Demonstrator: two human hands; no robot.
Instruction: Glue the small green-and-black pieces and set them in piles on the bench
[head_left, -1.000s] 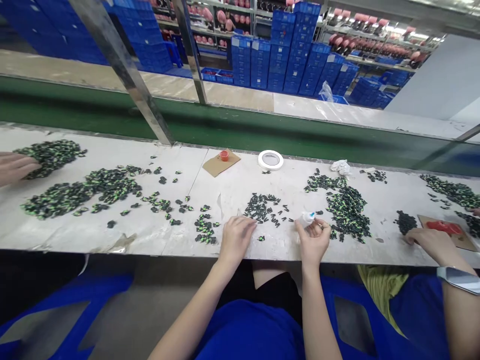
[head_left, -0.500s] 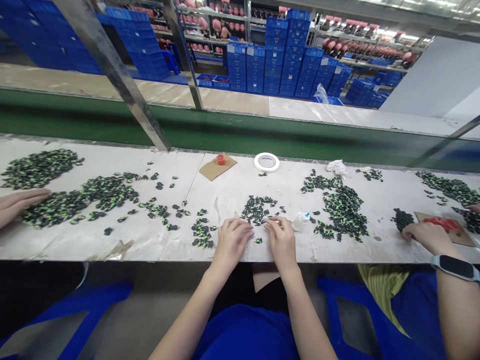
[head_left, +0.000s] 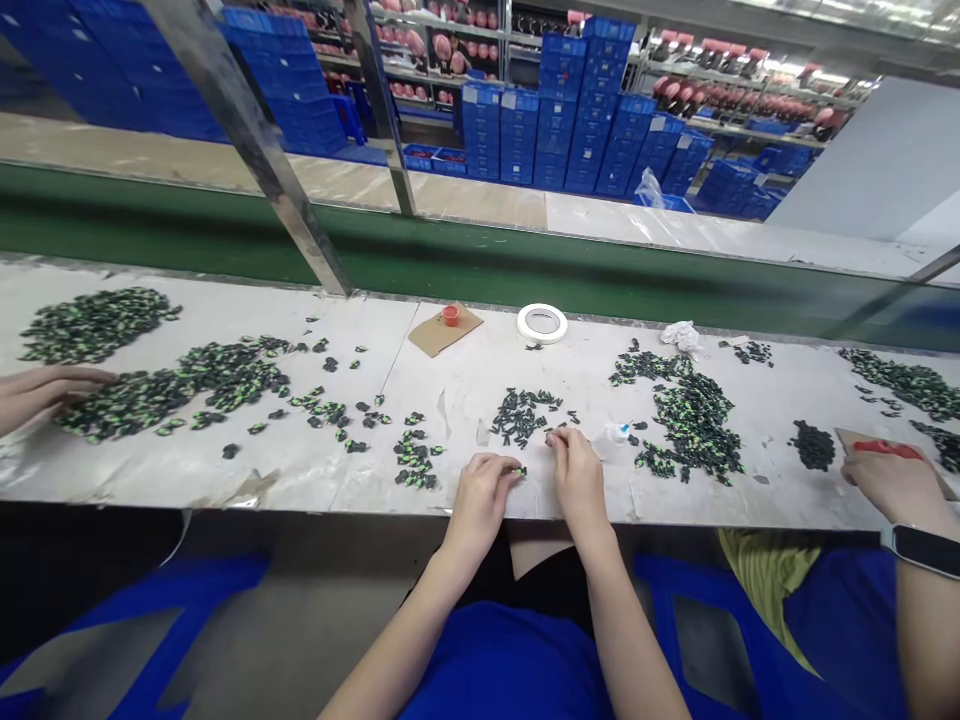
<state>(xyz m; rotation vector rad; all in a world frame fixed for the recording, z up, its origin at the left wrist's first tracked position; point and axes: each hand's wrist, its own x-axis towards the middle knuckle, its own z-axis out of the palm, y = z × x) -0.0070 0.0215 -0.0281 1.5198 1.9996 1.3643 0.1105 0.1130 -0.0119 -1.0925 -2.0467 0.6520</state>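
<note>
At the counter's (head_left: 225, 470) near edge, the left hand's (head_left: 480, 495) curled fingers touch a green part (head_left: 520, 471), grip unclear. The right hand's (head_left: 579, 480) fingers pinch a dark part (head_left: 555, 438) beside the pile (head_left: 521, 412), left of a bottle (head_left: 616, 432).

Small pile (head_left: 523, 415) lies centre of bench (head_left: 315, 470), near front edge; bottle (head_left: 616, 433) just right; tape roll (head_left: 541, 322), cardboard (head_left: 444, 328) along back edge.

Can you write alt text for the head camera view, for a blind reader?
A seated person's left hand and right hand finger small black-and-green parts beside a pile on a long white table. Co-workers' hands work on either side; a tape roll lies beyond.
</note>
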